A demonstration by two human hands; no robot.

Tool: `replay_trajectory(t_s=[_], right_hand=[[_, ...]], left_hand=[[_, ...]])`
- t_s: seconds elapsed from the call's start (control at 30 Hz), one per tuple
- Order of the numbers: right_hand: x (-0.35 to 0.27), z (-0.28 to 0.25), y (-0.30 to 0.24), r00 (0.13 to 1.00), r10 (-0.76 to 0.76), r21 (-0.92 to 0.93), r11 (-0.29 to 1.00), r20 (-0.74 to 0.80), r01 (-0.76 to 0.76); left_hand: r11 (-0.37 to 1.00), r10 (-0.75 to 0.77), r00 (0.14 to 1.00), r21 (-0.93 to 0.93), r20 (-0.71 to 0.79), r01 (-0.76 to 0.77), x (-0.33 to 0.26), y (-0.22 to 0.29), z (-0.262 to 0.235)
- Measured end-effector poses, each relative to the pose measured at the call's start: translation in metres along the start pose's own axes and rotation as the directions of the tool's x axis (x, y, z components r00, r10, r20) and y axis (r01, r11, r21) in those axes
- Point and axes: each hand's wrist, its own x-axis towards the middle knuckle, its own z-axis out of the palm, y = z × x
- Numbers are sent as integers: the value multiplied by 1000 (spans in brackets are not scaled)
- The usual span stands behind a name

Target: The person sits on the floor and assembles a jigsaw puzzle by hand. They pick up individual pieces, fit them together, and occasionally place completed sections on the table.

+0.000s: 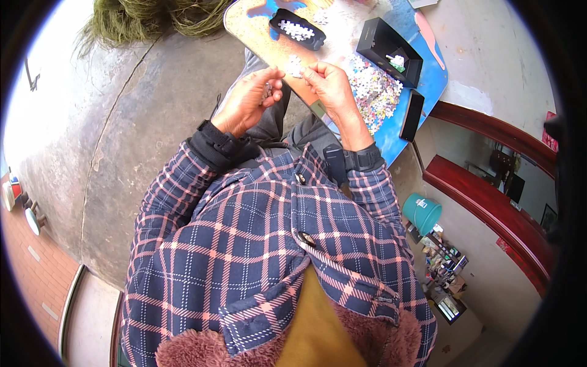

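Note:
Both my hands are raised at the near edge of a colourful table [258, 50]. My left hand [247, 101] is half closed around several small white jigsaw pieces [267, 92], its thumb and forefinger together at the top. To its right, my right hand [333, 88] has thumb and forefinger pinched; whatever is between them is too small to make out. Just beyond the fingertips lies a small cluster of white jigsaw pieces [295, 65]. A large heap of multicoloured jigsaw pieces [376, 92] spreads beside my right wrist.
A black tray [317, 43] holds white pieces at the far side. An open black box [374, 38] stands behind the heap, with a black box lid [413, 116] near the right edge. A pink knife-shaped object [426, 32] lies far right. A teal bucket [422, 214] is on the floor.

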Motion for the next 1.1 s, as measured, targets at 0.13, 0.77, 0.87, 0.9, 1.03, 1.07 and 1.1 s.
replay_trajectory(t_s=[0.13,0.77,0.87,0.9,1.03,1.07,1.1], right_hand=[[4,-1,-2,990,-84,-138,988,-116,68],[-36,31,-41,833,-530,-702,533,158,473],[-37,28,-39,885,-456,-627,664,92,407],[-37,27,-37,903,-425,-593,711,67,378],[-34,24,-27,953,-304,-389,877,5,282],[-33,23,-24,969,-247,-284,929,2,237],[-31,21,-22,981,-192,-178,965,3,190]], left_hand=[[951,-39,981,-294,190,95,1,5,1],[869,34,858,-439,513,229,15,-6,-1],[892,-17,927,-413,374,182,12,-8,4],[907,-42,948,-386,314,168,10,-8,5],[936,-69,979,-328,194,131,6,-7,12],[943,-80,986,-310,149,123,5,-7,13],[954,-84,986,-276,141,120,4,-6,15]])
